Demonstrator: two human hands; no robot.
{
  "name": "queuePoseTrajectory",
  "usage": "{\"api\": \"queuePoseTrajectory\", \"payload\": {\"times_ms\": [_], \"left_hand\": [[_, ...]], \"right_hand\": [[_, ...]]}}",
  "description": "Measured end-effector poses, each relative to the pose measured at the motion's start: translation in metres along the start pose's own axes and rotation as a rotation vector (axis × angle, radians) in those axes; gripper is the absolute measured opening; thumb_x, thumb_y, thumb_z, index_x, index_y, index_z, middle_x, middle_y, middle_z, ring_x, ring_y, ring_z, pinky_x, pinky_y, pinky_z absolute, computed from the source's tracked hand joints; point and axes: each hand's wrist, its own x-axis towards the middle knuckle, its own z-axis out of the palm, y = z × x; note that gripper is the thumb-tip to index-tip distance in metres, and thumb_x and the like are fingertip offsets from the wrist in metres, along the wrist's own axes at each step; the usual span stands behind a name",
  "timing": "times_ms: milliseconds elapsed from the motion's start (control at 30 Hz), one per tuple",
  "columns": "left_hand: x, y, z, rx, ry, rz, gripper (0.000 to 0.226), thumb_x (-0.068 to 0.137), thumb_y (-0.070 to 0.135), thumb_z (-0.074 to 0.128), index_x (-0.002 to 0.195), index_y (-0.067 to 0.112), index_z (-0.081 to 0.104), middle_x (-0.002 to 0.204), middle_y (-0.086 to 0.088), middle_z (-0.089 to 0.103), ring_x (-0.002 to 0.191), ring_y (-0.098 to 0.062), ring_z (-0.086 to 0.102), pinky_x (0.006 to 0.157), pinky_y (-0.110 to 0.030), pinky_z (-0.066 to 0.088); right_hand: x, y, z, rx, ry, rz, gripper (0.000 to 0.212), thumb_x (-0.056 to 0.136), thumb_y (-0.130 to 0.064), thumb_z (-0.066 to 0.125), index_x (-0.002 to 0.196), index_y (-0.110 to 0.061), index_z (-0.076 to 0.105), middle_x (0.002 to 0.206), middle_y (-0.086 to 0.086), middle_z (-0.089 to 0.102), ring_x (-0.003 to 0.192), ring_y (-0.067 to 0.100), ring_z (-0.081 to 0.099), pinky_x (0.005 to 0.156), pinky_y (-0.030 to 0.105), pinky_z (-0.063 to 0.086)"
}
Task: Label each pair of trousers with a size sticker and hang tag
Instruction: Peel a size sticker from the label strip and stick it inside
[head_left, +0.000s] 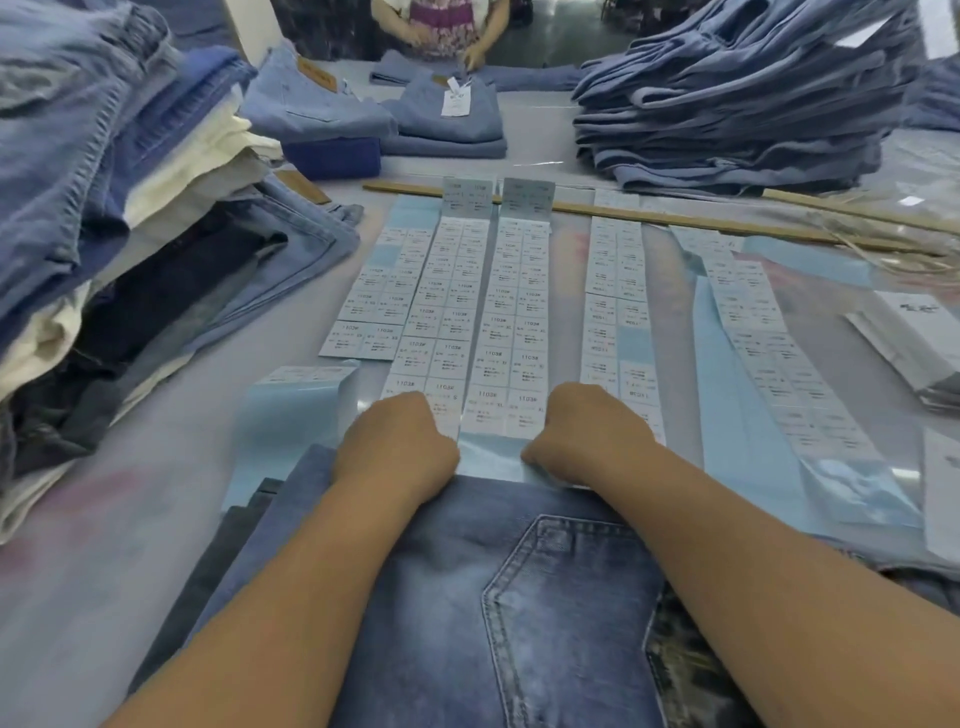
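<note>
A folded pair of blue jeans (519, 597) lies in front of me, back pocket up. Just beyond its far edge lie several long strips of white size stickers (511, 322) on pale blue backing. My left hand (397, 441) and my right hand (587, 431) sit knuckles-up with fingers curled, one on each side of the near end of the middle sticker strip (491, 454). Both seem to grip its blue backing; the fingertips are hidden. White hang tags (914, 332) lie in a stack at the right.
Tall piles of folded jeans stand at the left (104, 182) and back right (727, 104). A wooden stick (623, 210) lies across the table behind the strips. Another person (447, 31) works at the far end over a tagged pair (452, 114).
</note>
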Motion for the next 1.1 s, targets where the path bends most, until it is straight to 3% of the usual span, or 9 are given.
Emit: {"api": "queuePoseTrajectory", "payload": {"times_ms": [133, 267, 400, 633, 767, 900, 1000, 1100], "left_hand": [[0.009, -0.023, -0.015, 0.131, 0.083, -0.117, 0.039, 0.075, 0.044, 0.067, 0.101, 0.016, 0.057, 0.111, -0.009, 0.057, 0.103, -0.032, 0.053, 0.078, -0.038, 0.043], [0.012, -0.025, -0.013, 0.117, 0.088, -0.174, 0.059, 0.073, 0.053, 0.069, 0.113, 0.012, 0.055, 0.117, -0.011, 0.053, 0.110, -0.033, 0.049, 0.083, -0.041, 0.042], [0.013, -0.027, -0.010, 0.037, 0.095, -0.166, 0.050, 0.073, 0.051, 0.071, 0.102, 0.013, 0.057, 0.105, -0.009, 0.062, 0.100, -0.032, 0.056, 0.080, -0.040, 0.049], [0.010, -0.026, -0.009, -0.026, 0.097, -0.139, 0.052, 0.071, 0.054, 0.075, 0.103, 0.018, 0.055, 0.101, -0.002, 0.063, 0.094, -0.027, 0.060, 0.068, -0.032, 0.042], [0.014, -0.028, -0.020, -0.074, -0.010, -0.121, 0.040, 0.069, 0.044, 0.077, 0.090, 0.015, 0.059, 0.090, 0.000, 0.065, 0.083, -0.020, 0.061, 0.060, -0.032, 0.045], [0.014, -0.032, -0.030, -0.139, -0.089, -0.110, 0.019, 0.067, 0.017, 0.075, 0.081, 0.014, 0.063, 0.086, -0.005, 0.070, 0.078, -0.023, 0.064, 0.077, -0.036, 0.055], [0.009, -0.034, -0.024, -0.098, -0.047, -0.067, 0.018, 0.069, 0.013, 0.069, 0.086, 0.012, 0.067, 0.083, 0.000, 0.069, 0.081, -0.021, 0.066, 0.077, -0.039, 0.058], [0.007, -0.036, -0.020, -0.115, -0.006, -0.050, 0.019, 0.071, 0.012, 0.067, 0.089, 0.015, 0.067, 0.088, -0.001, 0.069, 0.086, -0.022, 0.066, 0.081, -0.041, 0.058]], "right_hand": [[-0.002, -0.013, 0.001, 0.102, 0.003, -0.190, 0.017, 0.084, -0.011, 0.057, 0.100, -0.017, 0.059, 0.094, -0.003, 0.057, 0.082, 0.018, 0.059, 0.074, 0.036, 0.055], [-0.001, -0.018, 0.008, 0.182, -0.059, -0.251, 0.027, 0.086, -0.024, 0.063, 0.112, -0.020, 0.057, 0.098, -0.006, 0.055, 0.088, 0.014, 0.057, 0.072, 0.030, 0.050], [-0.001, -0.015, 0.015, 0.177, -0.089, -0.217, 0.032, 0.080, -0.019, 0.065, 0.110, -0.020, 0.056, 0.102, -0.003, 0.057, 0.089, 0.015, 0.057, 0.071, 0.029, 0.049], [-0.001, -0.018, 0.015, 0.174, -0.076, -0.191, 0.029, 0.078, -0.023, 0.066, 0.105, -0.024, 0.055, 0.099, -0.005, 0.056, 0.089, 0.016, 0.058, 0.077, 0.033, 0.052], [0.003, -0.021, 0.012, 0.141, -0.117, -0.187, 0.028, 0.078, -0.019, 0.066, 0.104, -0.023, 0.055, 0.096, -0.006, 0.057, 0.084, 0.015, 0.059, 0.069, 0.030, 0.051], [0.009, -0.033, 0.009, 0.069, -0.148, -0.185, 0.022, 0.082, -0.013, 0.059, 0.102, -0.019, 0.055, 0.095, -0.004, 0.055, 0.082, 0.014, 0.056, 0.069, 0.030, 0.051], [0.012, -0.045, 0.013, 0.045, -0.161, -0.190, 0.011, 0.085, -0.011, 0.052, 0.094, -0.017, 0.055, 0.092, -0.001, 0.058, 0.077, 0.014, 0.054, 0.065, 0.028, 0.048], [0.015, -0.048, 0.015, 0.063, -0.186, -0.175, 0.013, 0.085, -0.010, 0.051, 0.095, -0.015, 0.058, 0.094, 0.001, 0.061, 0.081, 0.016, 0.058, 0.072, 0.030, 0.052]]}}
